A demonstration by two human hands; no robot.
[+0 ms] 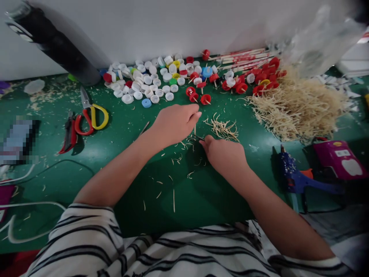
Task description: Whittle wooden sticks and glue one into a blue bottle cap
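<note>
My left hand (pixel 177 123) is closed, pinching a thin wooden stick (pixel 195 129) whose lower end points down toward the table. Just below and to its right, my right hand (pixel 225 156) is closed around a small dark blade (pixel 198 137). The blade's tip lies close to the stick's end; whether they touch is too small to tell. Curled wood shavings (pixel 223 129) lie in a small heap beyond my right hand, and more are scattered beneath both hands. Red bottle caps with sticks through them (pixel 205 99) sit just past my left hand.
White and coloured bottle caps (pixel 147 79) spread along the wall. At left are scissors (pixel 92 115), red-handled pliers (pixel 69 134), a black bottle (pixel 63 48) and a phone (pixel 17 140). A large shavings pile (pixel 300 105), blue glue gun (pixel 294 177) and purple box (pixel 340 159) stand right.
</note>
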